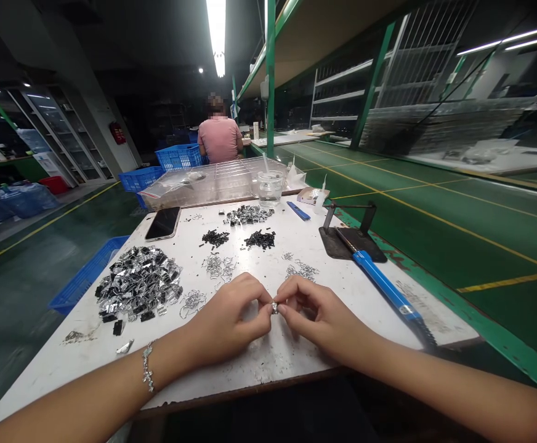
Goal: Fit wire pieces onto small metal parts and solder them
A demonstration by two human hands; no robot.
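Note:
My left hand [229,320] and my right hand [317,317] meet near the front of the white table [259,363]. Between their fingertips they pinch one small silver metal part [274,307]. A bracelet is on my left wrist. A big heap of shiny metal parts [138,283] lies to the left of my hands. Small wire clips [218,266] lie just beyond my fingers, with more of them [300,269] to the right. Farther back are two little piles of black pieces [260,239] and a pile of silver pieces [247,215].
A blue-handled tool [383,284] rests on a black stand [349,237] at the right. A phone [163,223], a clear cup [270,186] and a clear tray [213,183] are at the far end. Blue crates [86,275] stand left; a person in pink [220,136] sits beyond.

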